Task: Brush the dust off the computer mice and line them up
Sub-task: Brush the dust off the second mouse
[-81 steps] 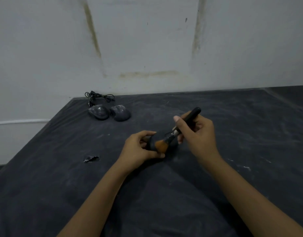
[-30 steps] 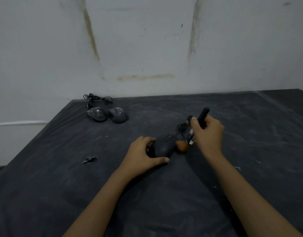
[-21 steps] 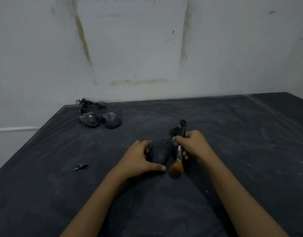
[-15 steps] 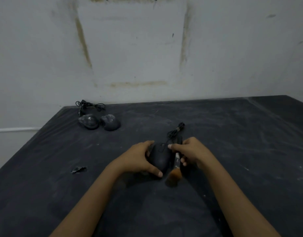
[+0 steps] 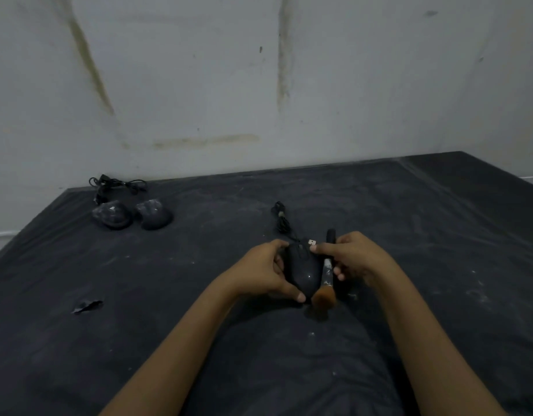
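While left hand (image 5: 263, 273) cups the mouse (image 5: 302, 270) and right hand (image 5: 354, 259) grips the brush (image 5: 327, 277), two other mice (image 5: 152, 217) far left.

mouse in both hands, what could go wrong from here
1. The cable trails loose on the cover behind the mouse; carrying the mouse to the two mice at the back left could drag or snag it.
2. The right hand grips the brush while its fingertips also touch the mouse, so the brush might slip.
3. The bristles sit close to the dusty cover and could pick dust back up.
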